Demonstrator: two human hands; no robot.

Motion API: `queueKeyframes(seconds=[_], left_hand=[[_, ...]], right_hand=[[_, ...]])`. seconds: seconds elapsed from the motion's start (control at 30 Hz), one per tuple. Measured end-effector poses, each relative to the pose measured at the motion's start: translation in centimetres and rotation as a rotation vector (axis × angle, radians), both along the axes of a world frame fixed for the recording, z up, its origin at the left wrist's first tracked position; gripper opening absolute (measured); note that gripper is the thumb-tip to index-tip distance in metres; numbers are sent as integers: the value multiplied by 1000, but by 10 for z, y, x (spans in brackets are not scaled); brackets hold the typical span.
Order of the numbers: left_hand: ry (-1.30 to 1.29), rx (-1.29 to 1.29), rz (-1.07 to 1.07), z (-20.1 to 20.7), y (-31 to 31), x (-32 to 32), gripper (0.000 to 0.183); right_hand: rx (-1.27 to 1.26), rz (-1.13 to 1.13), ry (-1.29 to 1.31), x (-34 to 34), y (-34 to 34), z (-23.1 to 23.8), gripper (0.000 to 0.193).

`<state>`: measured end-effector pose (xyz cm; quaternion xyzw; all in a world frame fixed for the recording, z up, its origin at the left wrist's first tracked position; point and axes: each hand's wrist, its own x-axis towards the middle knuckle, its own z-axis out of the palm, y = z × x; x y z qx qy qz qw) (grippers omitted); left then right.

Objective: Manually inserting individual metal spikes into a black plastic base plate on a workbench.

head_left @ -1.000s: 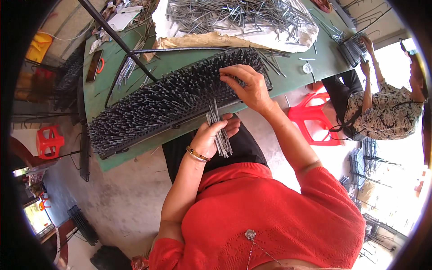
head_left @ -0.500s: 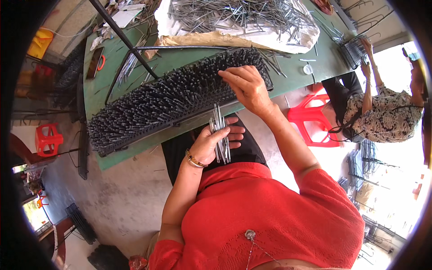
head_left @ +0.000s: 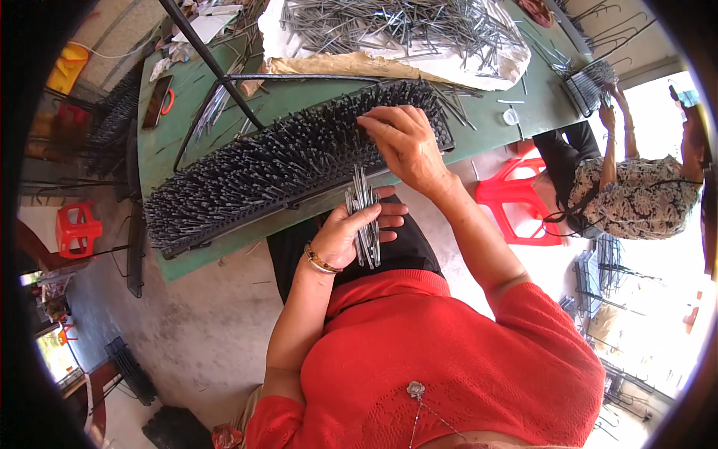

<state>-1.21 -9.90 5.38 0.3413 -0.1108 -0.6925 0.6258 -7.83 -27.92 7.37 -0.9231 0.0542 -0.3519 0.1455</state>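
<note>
My left hand (head_left: 336, 241) is closed round a bundle of thin grey metal rods (head_left: 364, 217), the thumb pressed across them and their upper ends pointing toward the table edge. Over the right part of a long black rack (head_left: 239, 183), my right hand (head_left: 407, 146) is pinched, its fingertips down among the rods. Whatever sits between those fingertips is too small to make out. The rack lies slantwise along the near edge of the green table (head_left: 479, 123), packed with several rows of upright dark rods with greyish tips.
A heap of loose rods (head_left: 404, 30) lies on white sheeting at the back. A black metal bar frame (head_left: 202, 49) stands behind the rack. At left are a phone (head_left: 156, 101) and orange-handled scissors (head_left: 169, 101). Another person (head_left: 636, 194) works at right, beside a red stool (head_left: 508, 198).
My right hand has shifted slightly left along the rack, still pinched. My left hand and its bundle have risen a little toward the rack. The other person's hands have moved slightly.
</note>
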Motion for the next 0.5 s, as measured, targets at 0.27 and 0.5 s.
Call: queueKeyframes(seconds=[0.27,0.5], left_hand=[[-5,-30,-20,1,1,2,39],[-10,10,-40,-2,1,0,39]], right_hand=[[138,-159,-49,0,3,-6,23],[63,-50,-58,-1,5,2,24]])
